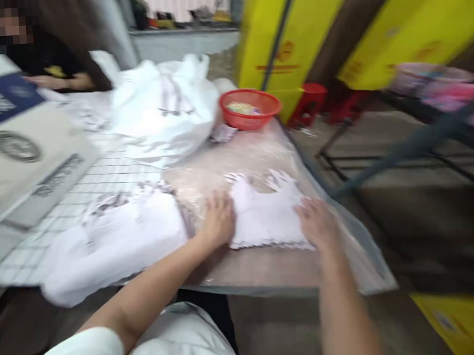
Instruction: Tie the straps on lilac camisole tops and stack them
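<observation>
- Left hand (219,219) lay flat, fingers spread, on the stacked white scalloped plastic bags' (266,218) nine-o'clock edge.
- Right hand (318,223) pressed open-fingered at their four o'clock.

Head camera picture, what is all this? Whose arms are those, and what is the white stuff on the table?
The camera sits on a person's head and looks down, so the two bare arms are that person's own. The picture is blurry. The left hand and the right hand press flat on either side of a small stack of white gloves, which lies on clear plastic on the table. Neither hand grips anything. More white cloth lies to the left, and a big white bag behind. A red basket stands at the far edge. Another person works at the far left.
</observation>
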Demonstrator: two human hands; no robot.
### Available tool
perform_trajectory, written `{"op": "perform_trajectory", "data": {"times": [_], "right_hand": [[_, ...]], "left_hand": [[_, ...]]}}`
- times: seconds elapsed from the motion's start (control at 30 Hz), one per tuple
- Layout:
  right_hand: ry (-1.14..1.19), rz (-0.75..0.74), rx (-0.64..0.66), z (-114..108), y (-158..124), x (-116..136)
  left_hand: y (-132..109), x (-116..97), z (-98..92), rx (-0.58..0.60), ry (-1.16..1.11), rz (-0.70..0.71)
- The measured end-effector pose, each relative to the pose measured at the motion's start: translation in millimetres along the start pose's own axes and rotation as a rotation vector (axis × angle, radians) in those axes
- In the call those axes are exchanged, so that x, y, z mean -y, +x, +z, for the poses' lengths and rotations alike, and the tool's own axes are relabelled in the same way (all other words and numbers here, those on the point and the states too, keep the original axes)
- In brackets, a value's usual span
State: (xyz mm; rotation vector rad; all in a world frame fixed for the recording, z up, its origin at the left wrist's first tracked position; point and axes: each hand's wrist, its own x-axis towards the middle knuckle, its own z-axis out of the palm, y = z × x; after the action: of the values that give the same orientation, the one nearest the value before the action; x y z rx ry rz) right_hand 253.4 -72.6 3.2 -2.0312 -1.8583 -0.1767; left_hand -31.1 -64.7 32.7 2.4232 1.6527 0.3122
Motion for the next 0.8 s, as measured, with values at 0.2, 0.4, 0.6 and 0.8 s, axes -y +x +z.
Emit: {"op": "perform_trajectory", "data": {"times": [0.2,0.4,0.6,0.8], "right_hand": [[0.053,0.027,-0.253,22,14,-1],[0.311,-0.365,-0.328,0,-28,165],[0.360,-0.776,-0.084,1,-41,318],[0.310,-0.861,0.038,20,-29,359]], "left_hand": [[-55,73,-64.2,-0.199,0.023,0.117],[-163,200,-106.4,-0.558,0.119,-0.134],[-171,226,-92.6,-0.495,0.178,-0.042],[-135,213,-70.6,-0.445,0.267,0.032]]}}
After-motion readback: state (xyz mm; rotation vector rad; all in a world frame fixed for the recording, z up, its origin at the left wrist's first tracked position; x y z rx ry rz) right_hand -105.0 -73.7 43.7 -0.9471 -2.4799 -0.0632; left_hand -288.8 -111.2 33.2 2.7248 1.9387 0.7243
